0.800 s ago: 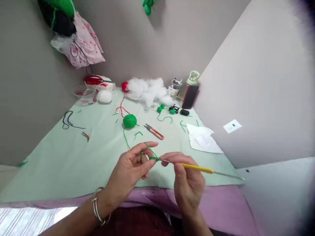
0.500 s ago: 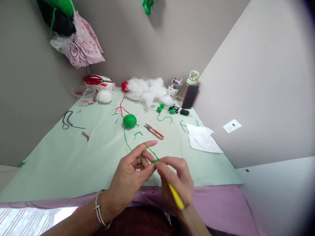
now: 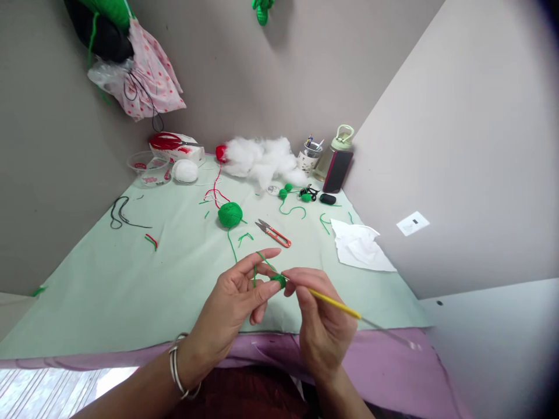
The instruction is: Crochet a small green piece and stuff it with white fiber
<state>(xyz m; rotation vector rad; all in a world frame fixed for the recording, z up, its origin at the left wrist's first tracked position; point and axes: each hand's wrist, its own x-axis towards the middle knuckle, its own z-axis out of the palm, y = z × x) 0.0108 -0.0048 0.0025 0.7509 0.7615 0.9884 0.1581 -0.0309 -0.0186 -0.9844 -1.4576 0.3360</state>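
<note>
My left hand (image 3: 236, 302) pinches a small green crochet piece (image 3: 278, 280) between thumb and fingers, with green yarn looped over the raised forefinger. That yarn strand (image 3: 232, 244) runs back across the table to a green yarn ball (image 3: 230, 215). My right hand (image 3: 321, 317) grips a yellow-handled crochet hook (image 3: 335, 304), whose tip meets the green piece and whose tail points right. Both hands hover over the near edge of the pale green table cover (image 3: 131, 279).
Orange thread snips (image 3: 274, 233) lie beyond my hands, a white tissue (image 3: 360, 246) to the right. At the back are white stuffing (image 3: 262, 157), a cup of pens (image 3: 309, 157), a bottle (image 3: 336, 157), a clear bowl (image 3: 148, 169) and small green balls (image 3: 286, 191).
The right hand swung the hook from pointing right to pointing down toward me, then back out to the right. The green piece at the hook tip now looks bunched into a small lump.
</note>
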